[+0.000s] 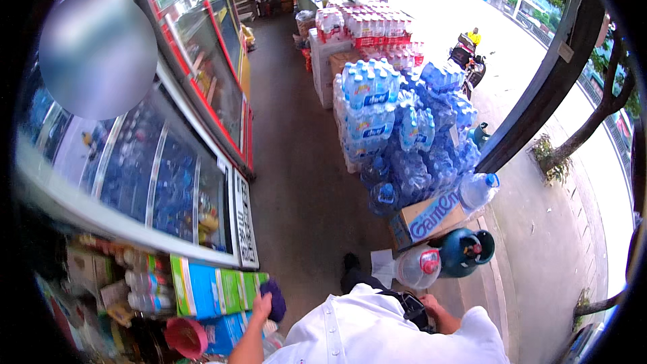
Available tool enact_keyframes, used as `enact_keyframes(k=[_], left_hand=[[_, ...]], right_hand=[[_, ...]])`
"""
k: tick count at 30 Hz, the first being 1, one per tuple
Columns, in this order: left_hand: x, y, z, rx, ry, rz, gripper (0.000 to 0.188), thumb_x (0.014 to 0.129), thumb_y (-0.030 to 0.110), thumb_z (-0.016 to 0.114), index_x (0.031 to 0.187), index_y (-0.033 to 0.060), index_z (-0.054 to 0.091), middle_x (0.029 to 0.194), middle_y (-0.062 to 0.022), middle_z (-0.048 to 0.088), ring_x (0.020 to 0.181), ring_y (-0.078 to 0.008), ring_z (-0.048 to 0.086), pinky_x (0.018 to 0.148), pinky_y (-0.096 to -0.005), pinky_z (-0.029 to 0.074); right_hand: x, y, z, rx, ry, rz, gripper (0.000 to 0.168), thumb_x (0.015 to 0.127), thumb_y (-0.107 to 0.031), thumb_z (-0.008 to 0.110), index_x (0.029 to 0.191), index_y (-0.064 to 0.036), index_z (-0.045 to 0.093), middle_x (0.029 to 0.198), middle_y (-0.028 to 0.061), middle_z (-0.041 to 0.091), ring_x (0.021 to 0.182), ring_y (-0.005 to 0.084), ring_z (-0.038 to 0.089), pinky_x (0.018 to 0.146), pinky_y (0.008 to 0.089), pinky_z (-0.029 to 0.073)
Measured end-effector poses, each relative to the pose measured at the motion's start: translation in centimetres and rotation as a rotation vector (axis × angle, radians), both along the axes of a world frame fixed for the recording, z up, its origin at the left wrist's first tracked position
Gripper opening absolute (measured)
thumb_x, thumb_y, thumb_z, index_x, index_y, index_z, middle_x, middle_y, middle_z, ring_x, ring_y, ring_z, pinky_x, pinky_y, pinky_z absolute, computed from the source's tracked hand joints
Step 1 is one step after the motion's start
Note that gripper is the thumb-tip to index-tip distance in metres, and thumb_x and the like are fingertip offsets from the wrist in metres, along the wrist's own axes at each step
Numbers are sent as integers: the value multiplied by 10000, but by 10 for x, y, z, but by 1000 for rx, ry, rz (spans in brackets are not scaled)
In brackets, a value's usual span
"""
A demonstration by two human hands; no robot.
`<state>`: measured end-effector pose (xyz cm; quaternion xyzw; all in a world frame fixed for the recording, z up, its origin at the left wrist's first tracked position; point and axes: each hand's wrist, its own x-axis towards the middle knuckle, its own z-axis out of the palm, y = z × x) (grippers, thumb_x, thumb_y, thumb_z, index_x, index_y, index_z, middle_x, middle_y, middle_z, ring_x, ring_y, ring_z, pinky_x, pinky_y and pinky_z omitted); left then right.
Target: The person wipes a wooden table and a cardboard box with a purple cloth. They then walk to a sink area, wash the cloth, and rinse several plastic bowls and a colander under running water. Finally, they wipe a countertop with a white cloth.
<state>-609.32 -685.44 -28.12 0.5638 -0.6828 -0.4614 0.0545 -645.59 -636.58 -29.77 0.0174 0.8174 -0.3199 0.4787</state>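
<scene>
My left hand [261,307] is closed around a bunched dark purple cloth [274,300], held low beside green and blue printed cartons [222,288]. At my waist on the other side, my right hand [431,305] rests against a black bag or pouch [412,308]; its fingers are partly hidden, so its grip is unclear. Just ahead of that hand stand a clear plastic jug with a red cap [418,267] and a dark green gas cylinder [462,255]. A white sheet [382,265] lies on the floor by the jug.
Glass-door refrigerators [151,172] line the left side. Shrink-wrapped water bottles [371,91] are stacked on the right, behind a cardboard box [427,220]. A pink bucket [186,337] sits low at left. Beyond a dark post [546,81] are a tree and a parked motorcycle [467,60].
</scene>
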Motion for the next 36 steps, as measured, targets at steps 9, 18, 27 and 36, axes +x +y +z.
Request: enact_keyframes(k=[9,18,27,36], left_hand=[[-81,-56,46,265,-398,248,424,829,300,525,1098,-16,612,1057,-240,629,975,-358,598,872,-439,464],[-212,-267,-23,324,-352,208,432,830,319,500,1088,-3,627,1101,-263,619,1029,-406,585,908,-464,455],[-464,-597,34,395,265,25,385,858,241,547,1154,1,598,1080,-92,650,975,-215,602,873,-358,469],[-774,-669,248,1252,1026,49,434,977,307,384,1240,-5,534,1224,-130,602,1135,-257,574,1028,-418,417]], right_hand=[[-260,-325,-29,-63,228,417,208,835,-208,584,863,-21,670,717,49,627,571,153,600,506,278,471],[-343,-608,38,-375,152,315,259,874,-259,609,992,-28,617,787,21,610,649,116,578,570,269,479],[-430,-757,106,-462,-124,96,390,900,-303,623,1159,-17,564,932,56,622,748,140,611,673,290,521],[-556,-987,207,-970,-638,-8,443,938,-398,550,1240,-74,542,1138,62,631,987,178,620,844,354,515]])
